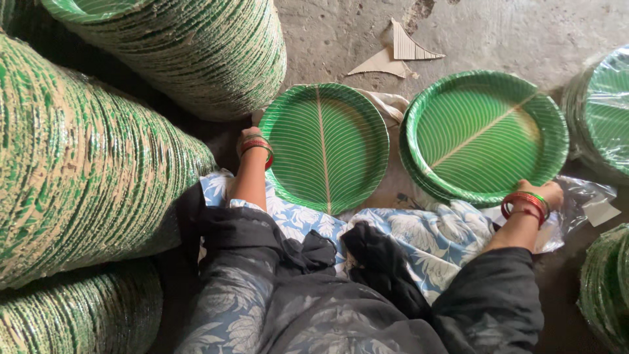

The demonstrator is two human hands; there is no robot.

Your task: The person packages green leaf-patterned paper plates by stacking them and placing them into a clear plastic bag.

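The left hand (pixel 249 139) is gripping the left rim of a single green plate (pixel 325 145) standing tilted on the lap, midrib running away, while the right hand (pixel 542 194) is clasping the near-right edge of the plate stack (pixel 485 134) on the floor

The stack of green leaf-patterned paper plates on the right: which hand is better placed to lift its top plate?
The right hand, probably: it already rests on the near rim of the stack. The left hand is behind the single green plate, farther away.

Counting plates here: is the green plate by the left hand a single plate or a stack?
Single, it seems: the green plate by the left hand shows one thin rim, unlike the layered stack beside it.
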